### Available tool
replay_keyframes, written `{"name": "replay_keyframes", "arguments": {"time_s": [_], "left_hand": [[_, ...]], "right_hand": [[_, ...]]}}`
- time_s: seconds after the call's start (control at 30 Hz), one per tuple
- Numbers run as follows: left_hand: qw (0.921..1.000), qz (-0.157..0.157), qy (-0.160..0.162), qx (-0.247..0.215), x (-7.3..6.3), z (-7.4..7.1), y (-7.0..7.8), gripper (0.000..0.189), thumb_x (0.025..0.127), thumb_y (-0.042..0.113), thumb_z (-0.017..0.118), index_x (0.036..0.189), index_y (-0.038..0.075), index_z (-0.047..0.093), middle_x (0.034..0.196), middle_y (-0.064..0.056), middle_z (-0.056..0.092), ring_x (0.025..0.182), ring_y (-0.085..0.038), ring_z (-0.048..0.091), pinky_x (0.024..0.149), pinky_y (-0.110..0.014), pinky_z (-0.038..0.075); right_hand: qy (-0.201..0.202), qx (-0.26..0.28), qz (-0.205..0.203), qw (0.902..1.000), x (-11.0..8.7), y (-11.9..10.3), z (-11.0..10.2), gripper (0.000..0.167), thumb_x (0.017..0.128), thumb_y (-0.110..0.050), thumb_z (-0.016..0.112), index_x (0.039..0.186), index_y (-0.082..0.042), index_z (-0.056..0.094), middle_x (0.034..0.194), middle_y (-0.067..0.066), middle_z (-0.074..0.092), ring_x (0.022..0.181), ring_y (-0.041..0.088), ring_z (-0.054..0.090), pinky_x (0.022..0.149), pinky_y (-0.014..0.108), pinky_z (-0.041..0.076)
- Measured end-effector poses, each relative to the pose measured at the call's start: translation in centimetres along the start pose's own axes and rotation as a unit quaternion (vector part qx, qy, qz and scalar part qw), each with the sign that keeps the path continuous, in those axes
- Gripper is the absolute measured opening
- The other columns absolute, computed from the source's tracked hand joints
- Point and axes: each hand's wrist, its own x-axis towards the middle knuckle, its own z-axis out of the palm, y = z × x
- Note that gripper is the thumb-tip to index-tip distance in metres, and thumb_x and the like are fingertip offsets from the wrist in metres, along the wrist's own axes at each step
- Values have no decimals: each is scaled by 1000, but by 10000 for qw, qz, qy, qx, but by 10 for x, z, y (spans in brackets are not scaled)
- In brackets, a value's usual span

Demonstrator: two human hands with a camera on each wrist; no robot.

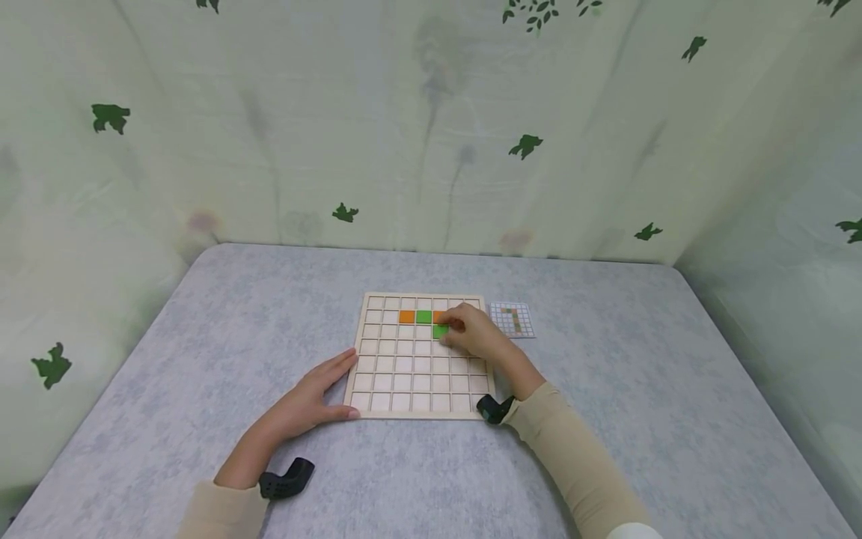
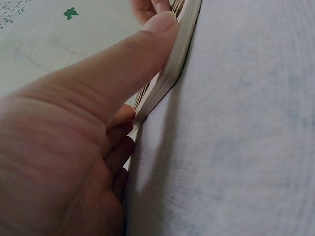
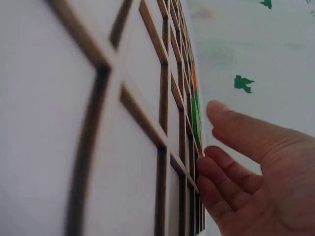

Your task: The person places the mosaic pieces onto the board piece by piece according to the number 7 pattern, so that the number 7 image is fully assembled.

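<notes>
A square wooden grid board (image 1: 420, 415) lies on the table. In its upper rows sit an orange tile (image 1: 407, 317), a green tile (image 1: 423, 317), a second orange tile (image 1: 438, 317) and, below that one, a second green tile (image 1: 439, 332). My right hand (image 1: 474, 332) hovers at these last two, thumb and fingertips apart. Seen from the right wrist, the green tile (image 3: 196, 118) lies in the board and nothing shows between thumb and fingers. My left hand (image 1: 306, 400) rests against the board's lower left corner, its thumb (image 2: 123, 64) along the near edge and fingers along the side.
Right of the board lies a small pattern card (image 1: 512, 320) printed with a grid and coloured squares. The grey-blue table (image 1: 269, 299) meets pale curtains (image 1: 377, 135) with green leaf shapes behind and at both sides. Each wrist wears a black device (image 1: 288, 479).
</notes>
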Motion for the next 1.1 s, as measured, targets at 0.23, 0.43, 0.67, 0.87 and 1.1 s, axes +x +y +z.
{"name": "replay_keyframes", "arguments": {"time_s": [0.23,0.43,0.67,0.87,1.1], "left_hand": [[10000,65,-4,-49,1,1,0,91,72,45,70,141,2,27,146,-12,21,131,-36,18,99,-55,20],[10000,40,-1,-55,2,1,-2,92,72,45,71,141,3,27,146,-12,20,131,-35,17,100,-54,20],[10000,56,8,22,0,-1,-1,92,72,46,70,140,1,27,146,-14,21,130,-38,18,99,-55,20],[10000,63,8,36,0,-1,0,92,72,46,70,140,1,27,146,-14,21,130,-38,18,99,-56,20],[10000,38,24,-29,0,-1,0,92,72,45,71,140,1,27,146,-14,21,130,-38,18,99,-56,20]], "right_hand": [[210,665,-240,9973,-19,-9,-28,44,83,-20,65,123,-6,53,117,9,53,104,25,49,88,37,41],[420,549,-324,9971,-49,-6,-51,44,82,-19,66,124,-9,53,120,6,52,107,29,48,90,42,39],[362,496,26,9981,-83,20,-56,46,82,-19,67,123,-6,53,121,6,52,106,26,48,90,42,38],[204,415,197,9987,-107,44,-53,44,81,-15,68,122,-4,54,116,10,55,103,27,50,87,42,41],[40,592,346,9976,-125,65,-51,40,81,-14,68,118,-4,57,115,8,56,103,25,50,88,43,39]]}}
